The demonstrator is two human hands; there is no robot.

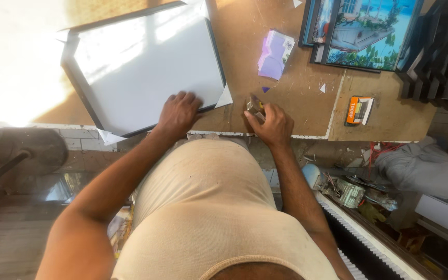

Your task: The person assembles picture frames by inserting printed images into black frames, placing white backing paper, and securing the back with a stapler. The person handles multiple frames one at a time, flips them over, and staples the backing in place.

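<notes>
Your left hand (178, 113) lies flat on the white backing of the black picture frame (143, 67) — fingers spread over its near corner on the brown table (307, 98). Your right hand (271, 123) curls its fingers around a small metal tool (255, 106) just beside that corner — purple paper scraps (274, 53) lie beyond.

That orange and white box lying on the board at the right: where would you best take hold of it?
Probably across its two long edges, coming from above. The orange and white box lies flat on the brown board, with bare board along both long sides, so fingers could close there.
</notes>
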